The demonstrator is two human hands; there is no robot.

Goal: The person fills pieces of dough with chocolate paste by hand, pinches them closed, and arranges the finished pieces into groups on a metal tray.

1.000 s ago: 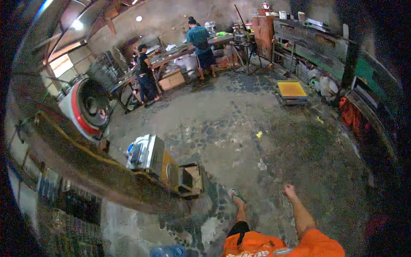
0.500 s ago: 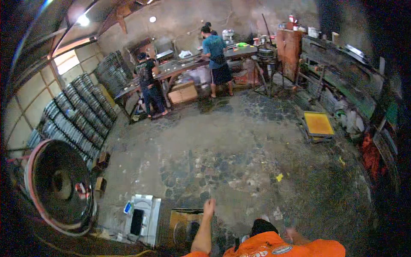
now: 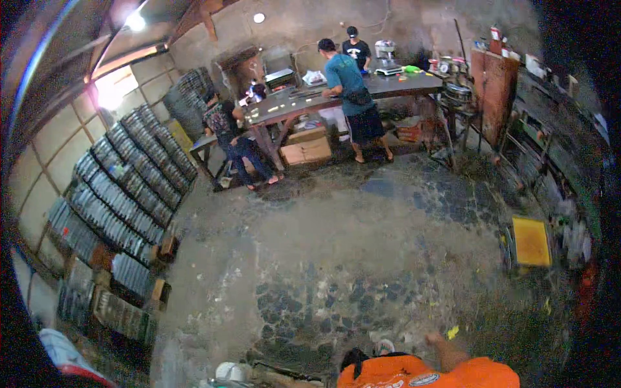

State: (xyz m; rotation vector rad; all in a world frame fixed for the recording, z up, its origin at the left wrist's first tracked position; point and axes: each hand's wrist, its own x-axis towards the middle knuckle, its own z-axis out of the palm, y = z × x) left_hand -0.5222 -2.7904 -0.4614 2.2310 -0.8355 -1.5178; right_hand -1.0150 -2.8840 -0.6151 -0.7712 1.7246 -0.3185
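Observation:
I stand on a patchy stone floor [image 3: 336, 258] in a workshop, and my orange shirt [image 3: 414, 374] fills the bottom edge. My right hand [image 3: 432, 338] swings low beside my body with its fingers curled and nothing in it. It hangs over the floor near a small yellow scrap [image 3: 453, 332]. My left hand is out of the picture.
Three people work at a long dark table [image 3: 362, 90] at the back. Stacked racks of dark trays [image 3: 123, 194] line the left wall. A yellow tray [image 3: 532, 241] lies at the right by cluttered shelves [image 3: 556, 161]. Cardboard boxes [image 3: 307, 150] sit under the table.
The view has moved forward and turned left; the fan and the machine at the lower left have dropped out of view. My left arm has gone from sight and my right hand shows in front.

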